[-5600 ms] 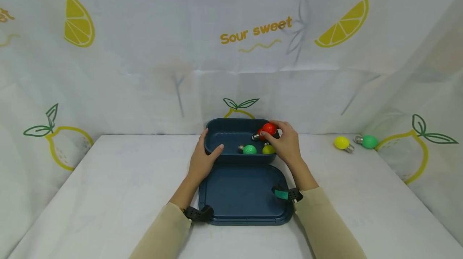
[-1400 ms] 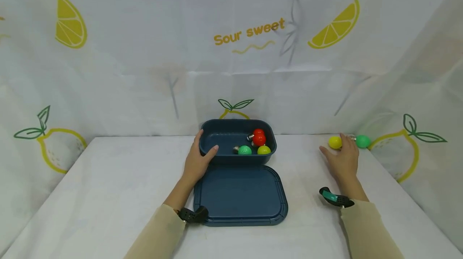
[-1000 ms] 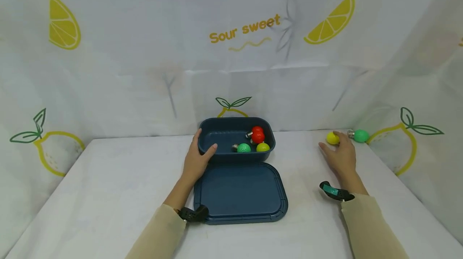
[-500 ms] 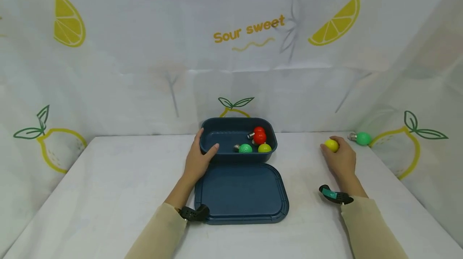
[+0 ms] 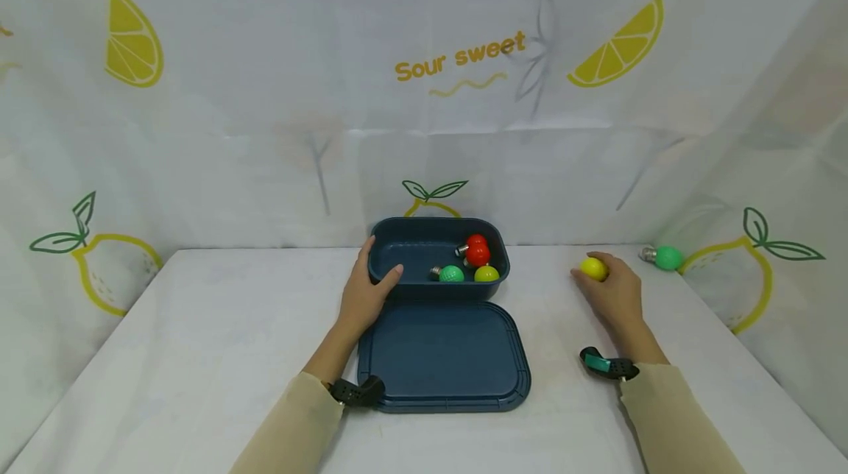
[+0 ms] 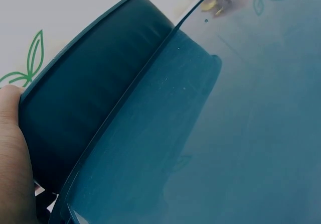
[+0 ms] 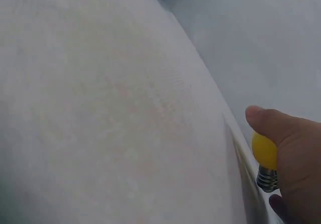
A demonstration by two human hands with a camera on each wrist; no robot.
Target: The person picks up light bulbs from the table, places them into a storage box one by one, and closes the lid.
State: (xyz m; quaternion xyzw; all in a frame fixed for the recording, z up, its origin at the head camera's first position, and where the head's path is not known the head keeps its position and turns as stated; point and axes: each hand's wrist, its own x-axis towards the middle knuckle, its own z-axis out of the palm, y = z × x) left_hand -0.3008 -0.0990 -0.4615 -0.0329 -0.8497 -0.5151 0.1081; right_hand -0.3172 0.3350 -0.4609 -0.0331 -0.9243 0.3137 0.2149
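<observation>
My right hand pinches a yellow light bulb over the right of the table. In the right wrist view the bulb's metal screw base points down between thumb and fingers. My left hand holds the left end of a dark blue open box, fingers along its outer wall and thumb at the front rim. Inside the box, toward its right, lie two red bulbs, a green bulb and another yellow bulb.
A flat dark blue lid lies directly in front of the box. Another green bulb rests near the table's right back edge. A white cloth with lemon prints hangs behind the table.
Since the oldest frame, my right hand has left a red bulb in the box and reached right. It has picked up the yellow bulb and drawn it slightly left. The left hand stays put.
</observation>
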